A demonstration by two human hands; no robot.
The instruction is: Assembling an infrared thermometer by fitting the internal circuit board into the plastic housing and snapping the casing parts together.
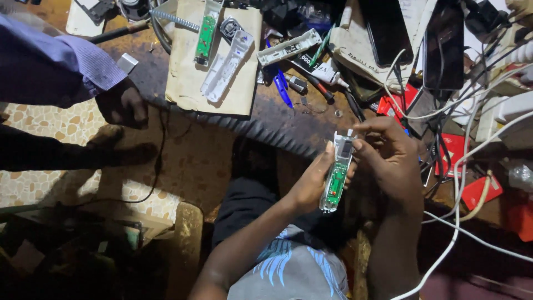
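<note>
Head view, looking down: the person's left hand (308, 186) has its grip closed around the lower end of a slim white device shell (337, 172) with a green circuit board (336, 183) exposed. The right hand (388, 153) pinches its top end, at about four o'clock of centre. At twelve o'clock, a brown cardboard sheet (191, 78) on the cluttered worktop (266, 119) carries similar white shells. At ten o'clock, another person's hand (122, 103) rests on the edge.
</note>
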